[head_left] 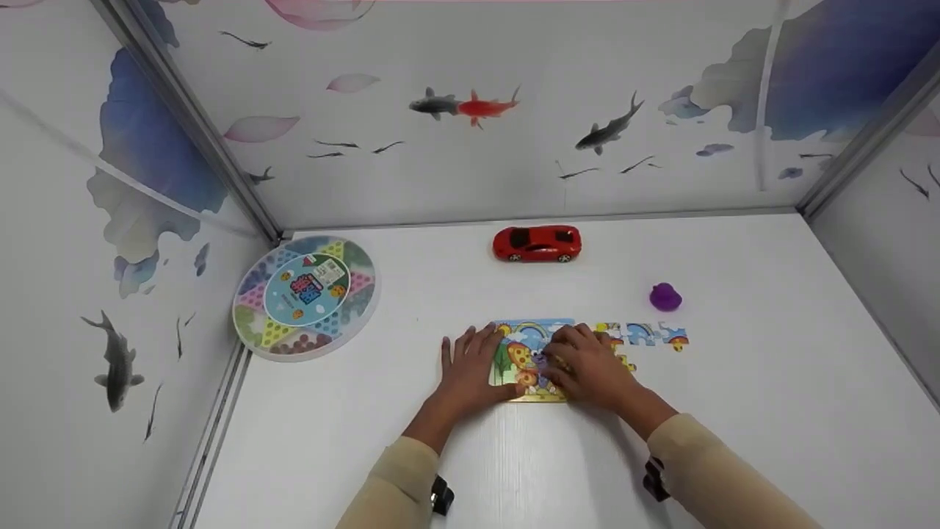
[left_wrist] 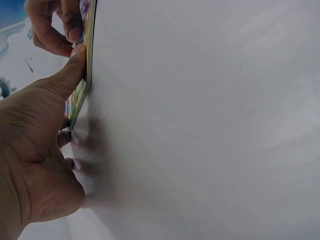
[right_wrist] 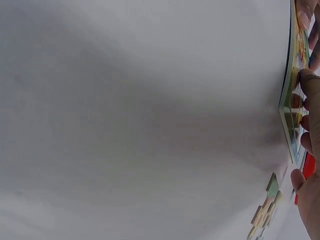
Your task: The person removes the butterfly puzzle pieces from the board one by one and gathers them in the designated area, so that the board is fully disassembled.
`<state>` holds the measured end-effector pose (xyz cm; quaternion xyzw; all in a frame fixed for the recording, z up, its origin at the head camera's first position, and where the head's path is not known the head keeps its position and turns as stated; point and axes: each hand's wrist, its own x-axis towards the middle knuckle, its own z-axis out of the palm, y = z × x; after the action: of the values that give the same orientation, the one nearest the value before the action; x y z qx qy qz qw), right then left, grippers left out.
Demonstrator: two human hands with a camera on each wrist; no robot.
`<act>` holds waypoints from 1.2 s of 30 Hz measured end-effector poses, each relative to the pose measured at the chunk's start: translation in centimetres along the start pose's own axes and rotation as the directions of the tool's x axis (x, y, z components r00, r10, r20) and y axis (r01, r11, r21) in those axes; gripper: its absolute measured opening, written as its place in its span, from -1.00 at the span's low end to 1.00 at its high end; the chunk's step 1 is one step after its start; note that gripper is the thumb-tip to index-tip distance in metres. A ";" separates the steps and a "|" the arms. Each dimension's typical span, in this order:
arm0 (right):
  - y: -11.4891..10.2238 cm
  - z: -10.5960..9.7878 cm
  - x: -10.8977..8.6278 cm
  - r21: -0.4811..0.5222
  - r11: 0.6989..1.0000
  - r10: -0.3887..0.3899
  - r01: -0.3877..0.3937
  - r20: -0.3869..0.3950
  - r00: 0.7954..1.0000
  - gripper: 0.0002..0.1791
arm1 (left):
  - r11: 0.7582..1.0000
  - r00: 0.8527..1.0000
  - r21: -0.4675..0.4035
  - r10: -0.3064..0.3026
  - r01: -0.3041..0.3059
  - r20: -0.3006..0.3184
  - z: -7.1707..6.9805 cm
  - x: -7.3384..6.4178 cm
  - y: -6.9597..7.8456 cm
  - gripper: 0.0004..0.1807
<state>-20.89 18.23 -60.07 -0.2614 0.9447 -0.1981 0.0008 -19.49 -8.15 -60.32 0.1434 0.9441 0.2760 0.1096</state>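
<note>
A jigsaw puzzle board [head_left: 540,397] with a bright cartoon picture of a rainbow and a butterfly lies flat on the white table. Along its left side rests my left hand [head_left: 468,371], fingers spread and thumb laid on the front edge. My right hand [head_left: 590,366] is over the board's right part, its fingers bent and their tips down on the surface. Whether a piece sits under or between those fingertips is hidden. In the right wrist view, the right fingers [right_wrist: 306,123] touch the board's glossy face. Loose puzzle pieces [head_left: 641,335] lie right of the board, partly behind the right hand.
A red toy car [head_left: 537,244] stands behind the board, near the back wall. To the right is a small purple rubber duck [head_left: 665,297]. A round Chinese checkers board [head_left: 307,298] lies at the back left corner. Printed wall panels enclose the table.
</note>
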 end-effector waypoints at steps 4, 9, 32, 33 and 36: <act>-0.2 0.0 0.3 0.021 1.000 0.000 -0.001 0.029 1.000 -0.62 | 1.000 1.000 0.005 -0.005 0.005 0.003 -0.1 0.1 0.0 0.13; -0.6 0.3 0.6 0.025 0.999 -0.027 0.027 0.031 0.999 -0.59 | 1.000 1.000 0.013 -0.002 0.002 0.001 0.0 0.2 0.0 0.14; -2.6 0.4 1.4 -0.042 0.997 0.063 -0.058 0.120 0.991 -0.43 | 1.000 1.000 0.021 -0.010 0.010 0.002 0.0 0.1 0.1 0.12; -2.7 0.4 1.5 -0.042 0.997 0.067 -0.062 0.122 0.990 -0.42 | 1.000 1.000 0.024 -0.012 0.012 0.002 0.0 0.1 0.1 0.12; -2.8 0.6 1.6 -0.057 0.996 0.072 -0.065 0.122 0.990 -0.42 | 0.999 1.000 0.032 -0.017 0.017 0.006 0.0 0.2 0.1 0.13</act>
<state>-20.84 14.99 -59.39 -0.2406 0.9561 -0.1563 0.0596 -19.60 -8.00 -60.28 0.1380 0.9493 0.2592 0.1126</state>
